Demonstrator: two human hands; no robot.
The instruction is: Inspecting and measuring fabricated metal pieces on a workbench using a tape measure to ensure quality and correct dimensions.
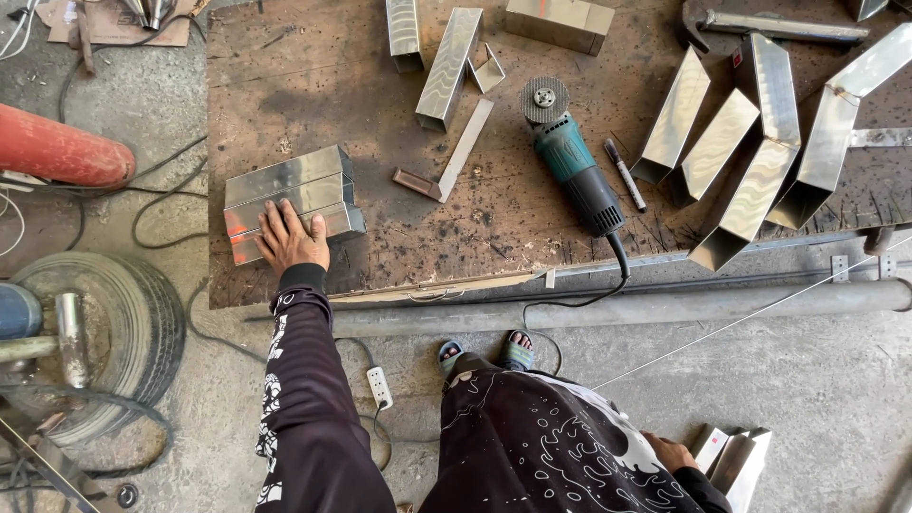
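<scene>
Left hand [291,237] lying flat, fingers spread, pressing on stack of steel box sections [290,198] at near left of rusty surface [380,76]; not gripping. Right hand [671,452] reaching down at near right, touching steel offcuts [736,458] standing on floor; cannot tell how far closed, fingers partly hidden. Angle grinder [570,157] lying mid-surface, cable trailing off near edge. Marker pen [625,175] lying just right of grinder. More cut steel tubes [750,152] lying at far right.

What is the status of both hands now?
Left hand flat on steel tube stack, open. Right hand low, touching tube pieces by the floor. Grinder idle on bench.
</scene>
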